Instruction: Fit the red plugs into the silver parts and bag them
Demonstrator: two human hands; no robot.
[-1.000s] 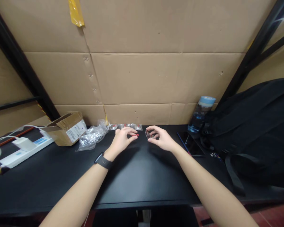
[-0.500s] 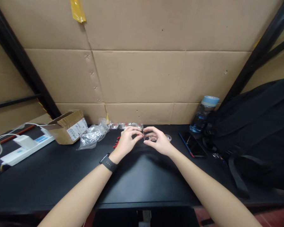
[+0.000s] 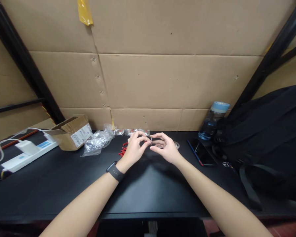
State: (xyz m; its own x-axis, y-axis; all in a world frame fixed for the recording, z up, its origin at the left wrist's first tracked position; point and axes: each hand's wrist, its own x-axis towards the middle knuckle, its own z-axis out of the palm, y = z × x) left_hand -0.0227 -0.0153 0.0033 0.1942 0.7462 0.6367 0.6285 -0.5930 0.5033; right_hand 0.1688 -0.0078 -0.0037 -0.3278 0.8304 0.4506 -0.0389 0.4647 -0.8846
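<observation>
Red cords (image 3: 122, 150) lie beside the left hand (image 3: 135, 147), its grip unclear, toward the desk's (image 3: 148, 191) back edge; the right hand (image 3: 168, 150) pinches a thin upright piece (image 3: 151, 141).

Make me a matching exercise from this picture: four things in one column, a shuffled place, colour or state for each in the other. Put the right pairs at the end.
Things:
1. Left hand
2. Red pieces
3. Bottle
4. Box

Descriptions:
A. Upright, with a light blue lid
B. Lying right beside a hand, partly hidden by it
C. Cardboard brown, with a white label
D. Fingers bent, a dark watch at the wrist

Pairs: 1-D, 2-B, 3-A, 4-C
</observation>
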